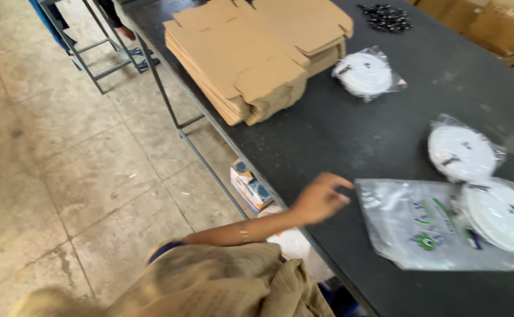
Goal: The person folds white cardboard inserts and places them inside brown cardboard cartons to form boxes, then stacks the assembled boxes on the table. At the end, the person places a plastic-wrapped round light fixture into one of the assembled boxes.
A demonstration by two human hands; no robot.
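On the dark table (pixel 339 135), one hand (pixel 320 198) with fingers loosely curled, holding nothing, just beside a clear plastic bag (pixel 421 226), round white discs in bags (pixel 461 151) near, flat cardboard stack (pixel 257 53) farther away.

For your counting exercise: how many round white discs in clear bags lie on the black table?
3: one disc beside the cardboard stack, one mid-right, one at the right edge.
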